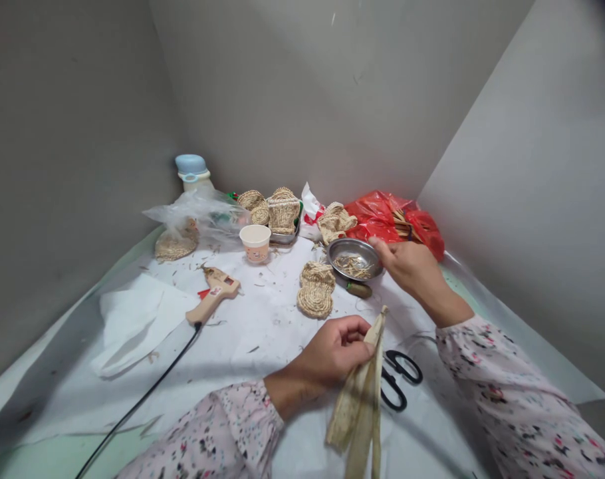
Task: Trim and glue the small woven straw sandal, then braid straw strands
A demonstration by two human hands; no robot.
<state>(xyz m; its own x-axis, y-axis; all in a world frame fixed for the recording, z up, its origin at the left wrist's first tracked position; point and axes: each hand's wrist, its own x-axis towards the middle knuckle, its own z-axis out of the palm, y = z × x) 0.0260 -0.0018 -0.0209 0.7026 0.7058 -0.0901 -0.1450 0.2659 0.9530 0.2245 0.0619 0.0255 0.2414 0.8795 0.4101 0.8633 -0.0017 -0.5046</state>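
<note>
My left hand (340,352) is closed, pinching a bundle of dried, pale husk strips (360,412) near its narrow top end. The strips fan out downward toward the near edge. My right hand (415,269) grips the right rim of a small metal bowl (336,256), which has short straw-coloured scraps in it. Partly behind the husk strips lie black-handled scissors (399,369), their blades hidden. Just left of the bowl rests a woven, figure-eight-shaped straw piece (316,289). A small dark green object (359,290) sits below the bowl.
A beige glue gun (213,293) with a black cord lies at left, near crumpled white paper (137,326). Behind stand a paper cup (255,245), woven straw pieces (283,213), a clear plastic bag (203,209), a blue-lidded bottle (191,169) and a red bag (377,213). Grey walls enclose the table.
</note>
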